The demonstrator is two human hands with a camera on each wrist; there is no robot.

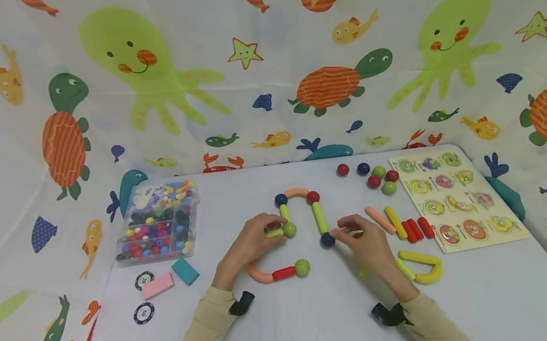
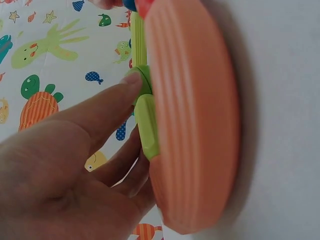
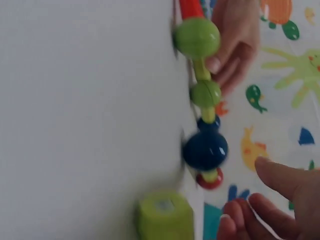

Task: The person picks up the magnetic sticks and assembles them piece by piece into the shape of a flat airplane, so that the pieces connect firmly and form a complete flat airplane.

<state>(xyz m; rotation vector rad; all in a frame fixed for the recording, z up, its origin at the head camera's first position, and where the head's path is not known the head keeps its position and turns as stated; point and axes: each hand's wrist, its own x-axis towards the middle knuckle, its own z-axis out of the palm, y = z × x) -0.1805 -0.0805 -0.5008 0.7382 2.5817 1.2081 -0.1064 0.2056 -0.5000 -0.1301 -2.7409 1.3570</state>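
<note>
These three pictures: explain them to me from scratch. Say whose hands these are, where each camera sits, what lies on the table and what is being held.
There is no machine here: a person works with two bare hands. The wide picture comes from a camera on the head, looking down at the white table. The other two come from cameras on each wrist, so they show close, sideways views.

On the table lies a chain of coloured sticks and balls. The left hand pinches a short green stick beside a green ball. The right hand has its fingers next to a dark blue ball, without gripping it.

Around them lie a bead box, loose balls, spare sticks and a peg puzzle board.
</note>
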